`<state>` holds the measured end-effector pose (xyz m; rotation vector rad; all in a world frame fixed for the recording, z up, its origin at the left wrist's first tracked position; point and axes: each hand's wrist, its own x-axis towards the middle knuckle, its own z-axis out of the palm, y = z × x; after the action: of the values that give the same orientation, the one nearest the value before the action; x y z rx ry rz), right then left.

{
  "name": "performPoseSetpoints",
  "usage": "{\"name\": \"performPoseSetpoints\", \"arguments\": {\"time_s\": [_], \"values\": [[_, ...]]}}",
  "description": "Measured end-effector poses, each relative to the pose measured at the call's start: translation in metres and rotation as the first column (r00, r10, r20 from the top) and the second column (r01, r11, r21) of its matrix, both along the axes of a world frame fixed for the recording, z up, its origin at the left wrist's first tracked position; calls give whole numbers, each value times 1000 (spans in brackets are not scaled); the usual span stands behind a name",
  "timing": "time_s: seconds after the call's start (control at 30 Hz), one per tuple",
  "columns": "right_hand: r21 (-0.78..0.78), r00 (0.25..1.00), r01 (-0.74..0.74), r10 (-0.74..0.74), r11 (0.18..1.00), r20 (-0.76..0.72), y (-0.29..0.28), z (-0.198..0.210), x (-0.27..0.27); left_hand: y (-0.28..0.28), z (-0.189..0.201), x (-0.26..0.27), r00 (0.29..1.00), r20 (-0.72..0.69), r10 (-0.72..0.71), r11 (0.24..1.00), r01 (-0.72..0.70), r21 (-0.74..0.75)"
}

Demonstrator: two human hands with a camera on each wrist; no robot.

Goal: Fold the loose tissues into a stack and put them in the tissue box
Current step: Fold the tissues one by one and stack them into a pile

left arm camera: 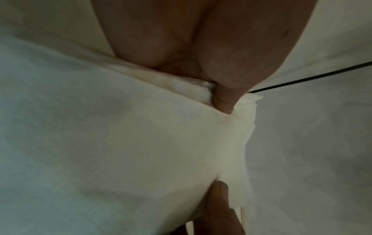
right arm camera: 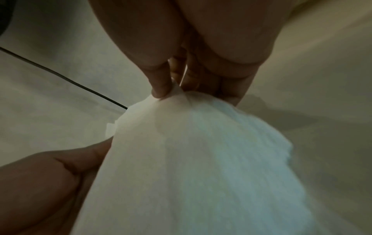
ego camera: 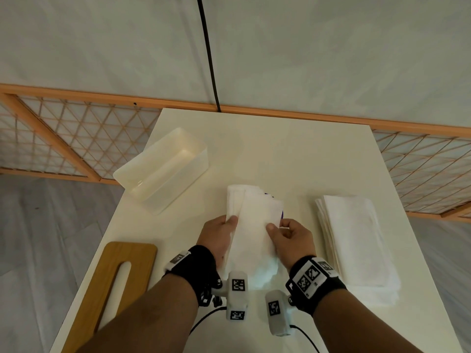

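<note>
- Wooden lid [ego camera: 119, 284] and open tissue box [ego camera: 163, 169] lie left of the grip.
- Left hand [ego camera: 219, 235] pinches the tissues [ego camera: 254, 225], thumb on top.
- Right hand [ego camera: 290, 238] pinches their right edge.
- Stack [ego camera: 356, 240] lies right, apart.

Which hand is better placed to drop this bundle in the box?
Left, probably. The open tissue box sits on the left hand's side of the table, clear of obstacles. The right hand would have to cross over. Both grip the folded tissues.
</note>
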<state>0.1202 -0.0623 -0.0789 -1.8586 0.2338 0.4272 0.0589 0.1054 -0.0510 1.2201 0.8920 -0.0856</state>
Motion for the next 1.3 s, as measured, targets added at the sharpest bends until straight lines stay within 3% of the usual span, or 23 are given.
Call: {"name": "performPoseSetpoints", "arguments": {"time_s": [0.13,0.27,0.4,0.53,0.73,0.87,0.93,1.03,1.17,1.3], "values": [[-8,998,23,-22,1000,58,1,4,12,3,-8,2,1000,-6,-25,987,26,160],[15,994,61,-62,998,88,2,9,20,7,-22,6,1000,1,-14,990,13,143],[9,988,-62,60,998,140,2,19,26,7,-13,6,996,-3,-92,986,92,139],[-76,979,-161,169,984,116,8,19,29,5,6,6,995,-13,-98,992,99,84],[-200,981,-173,186,965,52,16,15,31,5,2,7,998,-56,-13,999,16,49],[-360,973,-119,181,925,143,24,22,27,5,1,9,999,-54,-8,1000,9,15],[-438,928,-231,332,869,168,29,25,22,4,2,12,998,-54,-24,999,25,29],[-410,862,-422,498,809,97,38,31,15,1,3,16,999,-37,-27,999,28,30],[-317,884,-427,465,847,50,37,38,18,4,2,20,999,-25,-32,999,32,22],[-410,865,-447,501,795,30,37,41,18,3,2,22,996,-18,-85,996,86,16]]}}
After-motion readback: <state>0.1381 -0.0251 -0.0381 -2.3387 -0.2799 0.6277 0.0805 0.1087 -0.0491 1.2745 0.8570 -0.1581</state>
